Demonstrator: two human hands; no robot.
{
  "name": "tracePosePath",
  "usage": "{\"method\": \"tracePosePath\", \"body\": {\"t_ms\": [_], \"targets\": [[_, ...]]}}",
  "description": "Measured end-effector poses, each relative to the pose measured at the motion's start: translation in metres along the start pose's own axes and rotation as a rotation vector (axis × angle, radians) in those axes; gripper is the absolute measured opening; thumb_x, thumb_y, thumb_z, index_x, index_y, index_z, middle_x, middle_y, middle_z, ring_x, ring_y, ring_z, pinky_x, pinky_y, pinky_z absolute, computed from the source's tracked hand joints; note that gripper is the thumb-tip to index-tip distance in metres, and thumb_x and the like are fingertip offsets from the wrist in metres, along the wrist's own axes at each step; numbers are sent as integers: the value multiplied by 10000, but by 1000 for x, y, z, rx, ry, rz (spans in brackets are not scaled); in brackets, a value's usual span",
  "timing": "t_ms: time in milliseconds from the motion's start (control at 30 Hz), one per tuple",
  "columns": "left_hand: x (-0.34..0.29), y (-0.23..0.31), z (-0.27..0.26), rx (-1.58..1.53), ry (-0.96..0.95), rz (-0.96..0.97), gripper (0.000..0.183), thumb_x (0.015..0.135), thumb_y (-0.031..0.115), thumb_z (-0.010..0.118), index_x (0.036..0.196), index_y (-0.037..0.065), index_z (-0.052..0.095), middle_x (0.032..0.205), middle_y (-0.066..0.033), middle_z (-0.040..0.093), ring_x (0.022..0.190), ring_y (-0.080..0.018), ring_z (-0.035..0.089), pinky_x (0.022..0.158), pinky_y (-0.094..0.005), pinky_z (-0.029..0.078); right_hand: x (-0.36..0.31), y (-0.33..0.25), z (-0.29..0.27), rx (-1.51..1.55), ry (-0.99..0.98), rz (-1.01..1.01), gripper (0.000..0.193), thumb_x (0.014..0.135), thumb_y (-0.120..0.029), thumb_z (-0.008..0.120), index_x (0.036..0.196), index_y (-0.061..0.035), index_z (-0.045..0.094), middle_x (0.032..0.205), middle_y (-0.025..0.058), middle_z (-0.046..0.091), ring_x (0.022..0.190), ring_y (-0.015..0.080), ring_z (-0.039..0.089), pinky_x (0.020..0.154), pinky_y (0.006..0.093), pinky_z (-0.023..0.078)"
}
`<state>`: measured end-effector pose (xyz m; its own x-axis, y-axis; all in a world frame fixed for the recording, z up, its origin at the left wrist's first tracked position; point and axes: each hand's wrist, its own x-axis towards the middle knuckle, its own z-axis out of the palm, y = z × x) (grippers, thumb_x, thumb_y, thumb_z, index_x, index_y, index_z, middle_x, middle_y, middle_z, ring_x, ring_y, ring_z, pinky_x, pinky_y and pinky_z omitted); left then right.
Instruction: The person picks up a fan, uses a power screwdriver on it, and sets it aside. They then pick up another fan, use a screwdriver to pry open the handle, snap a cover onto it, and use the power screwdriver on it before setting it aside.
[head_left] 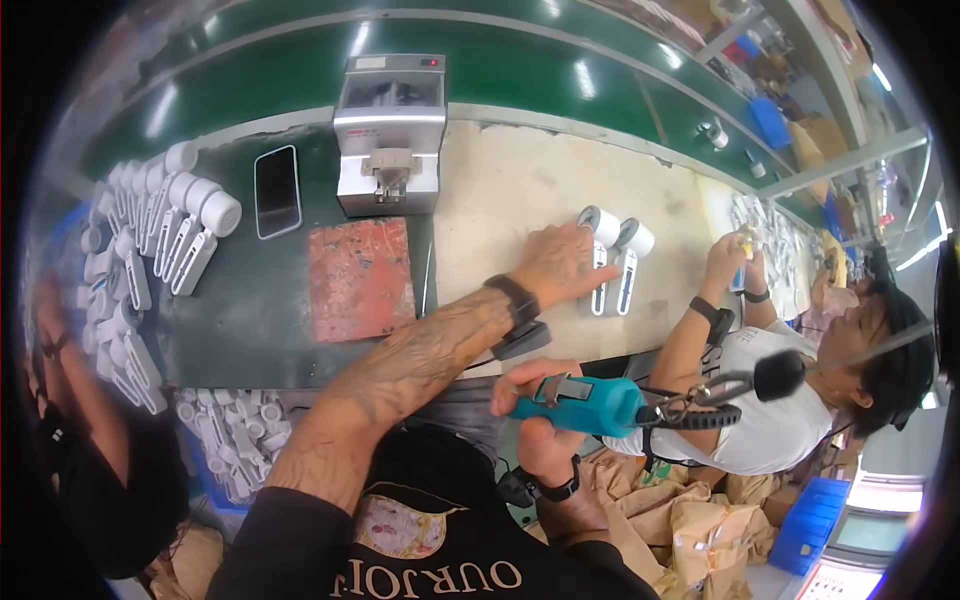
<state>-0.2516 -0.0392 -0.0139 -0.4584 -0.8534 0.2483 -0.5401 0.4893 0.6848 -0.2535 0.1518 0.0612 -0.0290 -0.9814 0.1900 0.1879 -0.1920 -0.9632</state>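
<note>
My left hand reaches across the bench and is closed round the left one of two white round-headed devices with long slotted handles, its fingers by the head and its thumb across the handle. Right beside it lies the second white device, apart from my hand. Nearer my body, my right hand grips a teal electric screwdriver, held sideways in front of the bench edge. A coiled dark cord and a metal hook hang from the tool's right end. Its bit is hidden.
A silver screw-feeder machine stands at the back, with a phone to its left and a worn red pad in front. Many white devices crowd the left. A co-worker sits at the right, near brown paper bags.
</note>
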Motion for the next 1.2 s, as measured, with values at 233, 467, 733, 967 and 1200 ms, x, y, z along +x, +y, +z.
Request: {"method": "tracePosePath", "body": {"t_ms": [233,467,733,967,1200], "targets": [[-2,-5,-21,-43,75,-71,367,831,375,690,1002,59,620,928,-119,647,883,-339,645,815,-444,531,3,5,-18,-76,71,-54,721,873,-593,728,1149,35,505,815,92,578,716,201,593,640,326,493],[-89,-42,-131,-19,316,208,200,768,172,752,916,55,684,872,-119,643,830,-336,652,775,-410,538,50,22,-17,-159,128,-69,738,897,-609,686,1179,54,528,792,72,561,708,186,575,626,323,464],[-152,-93,-192,13,148,4,197,851,183,709,1005,61,708,991,-112,695,1005,-322,667,933,-422,495,111,17,39,91,-35,-103,742,911,-669,617,1127,38,551,712,56,514,630,182,530,582,322,437],[-159,-100,-191,278,159,57,345,912,300,688,1171,72,674,1128,-93,649,1034,-287,599,924,-411,467,204,36,104,-14,-13,-310,501,1014,-464,601,1033,37,602,703,64,555,619,175,564,576,309,469],[-165,-112,-189,227,185,106,435,912,378,684,1197,51,661,1129,-97,632,1053,-283,565,948,-410,454,232,68,132,-45,-85,-313,349,1025,-325,618,979,20,595,710,62,575,620,169,581,576,294,466]]}}
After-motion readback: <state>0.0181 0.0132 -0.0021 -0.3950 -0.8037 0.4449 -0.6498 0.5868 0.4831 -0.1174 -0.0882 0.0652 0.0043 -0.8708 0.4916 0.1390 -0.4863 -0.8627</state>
